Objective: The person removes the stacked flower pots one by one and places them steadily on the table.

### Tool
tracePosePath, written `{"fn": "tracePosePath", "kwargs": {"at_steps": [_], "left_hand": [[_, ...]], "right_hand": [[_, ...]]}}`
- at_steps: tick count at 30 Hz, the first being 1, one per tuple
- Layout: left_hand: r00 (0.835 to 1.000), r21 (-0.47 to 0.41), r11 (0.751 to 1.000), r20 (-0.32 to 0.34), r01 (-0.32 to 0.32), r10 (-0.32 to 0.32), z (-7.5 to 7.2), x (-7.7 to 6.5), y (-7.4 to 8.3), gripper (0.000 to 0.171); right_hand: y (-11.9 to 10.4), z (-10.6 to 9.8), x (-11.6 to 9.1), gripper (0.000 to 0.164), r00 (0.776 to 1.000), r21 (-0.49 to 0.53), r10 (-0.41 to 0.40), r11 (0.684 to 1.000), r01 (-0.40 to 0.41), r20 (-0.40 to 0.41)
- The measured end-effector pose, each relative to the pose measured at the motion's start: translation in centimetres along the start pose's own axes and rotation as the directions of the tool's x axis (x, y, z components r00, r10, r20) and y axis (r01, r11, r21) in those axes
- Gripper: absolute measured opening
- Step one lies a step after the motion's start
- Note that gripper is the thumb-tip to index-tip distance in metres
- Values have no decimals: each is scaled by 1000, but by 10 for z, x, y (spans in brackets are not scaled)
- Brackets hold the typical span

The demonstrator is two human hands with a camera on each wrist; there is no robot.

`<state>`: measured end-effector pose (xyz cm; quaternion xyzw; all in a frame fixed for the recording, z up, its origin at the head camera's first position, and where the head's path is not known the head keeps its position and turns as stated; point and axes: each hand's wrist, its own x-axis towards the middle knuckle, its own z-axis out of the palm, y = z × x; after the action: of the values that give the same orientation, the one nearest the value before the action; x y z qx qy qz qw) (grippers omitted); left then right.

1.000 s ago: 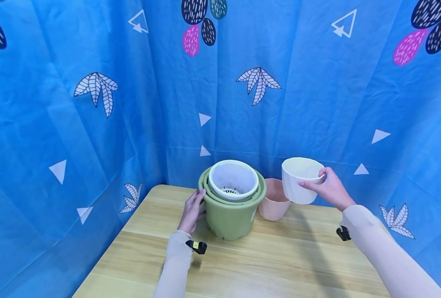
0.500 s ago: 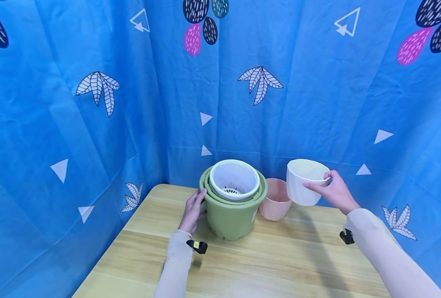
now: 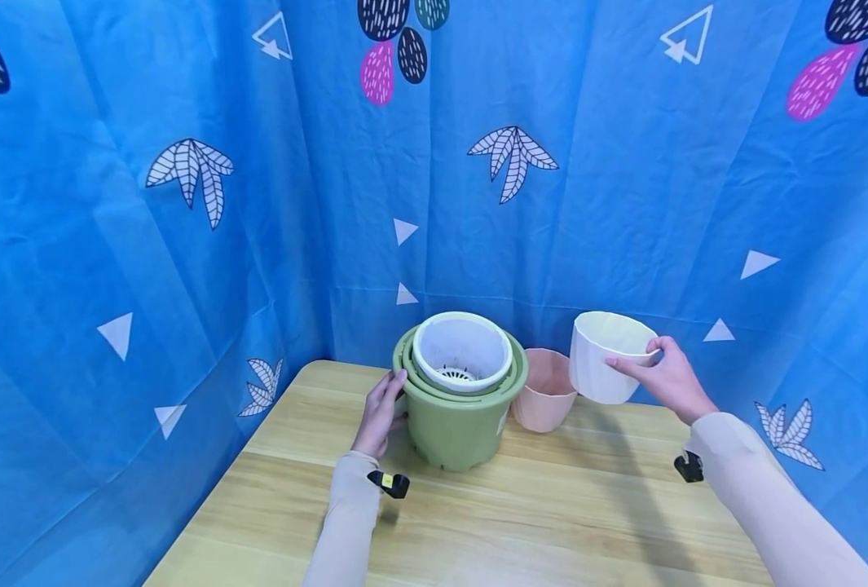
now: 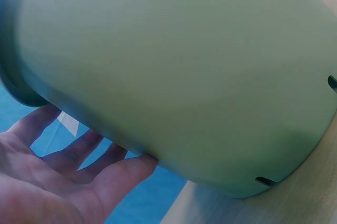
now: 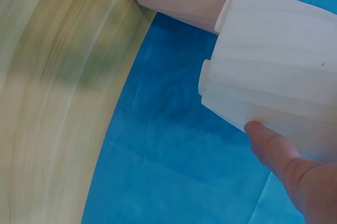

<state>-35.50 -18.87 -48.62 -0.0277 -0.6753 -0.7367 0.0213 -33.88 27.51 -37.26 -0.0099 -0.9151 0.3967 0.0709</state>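
Just right of centre in the head view, here is the white pot, mouth up, rim dipping a little to the right, and it looks lifted off the bench. The right hand has it, fingers pinching the rim's right side, thumb along the outer wall. So the pot lies to the left of those fingers, its axis near upright with a slight lean, and the right hand is plainly the nearer one. The relation to watch, I'd judge, is on its left: the pink pot sits right there, partly overlapped by the white wall, and whether the two touch I cannot tell. Further left, the green pot stands on the bench, a slotted inner pot nested in its mouth. The left hand grips it from the left, thumb on the rim, fingers against the side. Behind it all, the blue curtain hangs close along the bench's far edge, so room looks tight there; the bare wood at lower centre and lower right of the frame offers far more.
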Motion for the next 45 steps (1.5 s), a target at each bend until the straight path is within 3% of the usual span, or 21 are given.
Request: {"fn": "tracePosePath", "kwargs": {"at_steps": [10,45], "left_hand": [[1000,-8,1000,-4,9,-9,0,0,1,76],[1000,-16,1000,-6,5,-6,-2,3,-1,73]], "right_hand": [[4,-2,-1,73,1000,26,1,1000,-1,-29],[31,1,-6,78,992,42,68,997,-63,-110]]}}
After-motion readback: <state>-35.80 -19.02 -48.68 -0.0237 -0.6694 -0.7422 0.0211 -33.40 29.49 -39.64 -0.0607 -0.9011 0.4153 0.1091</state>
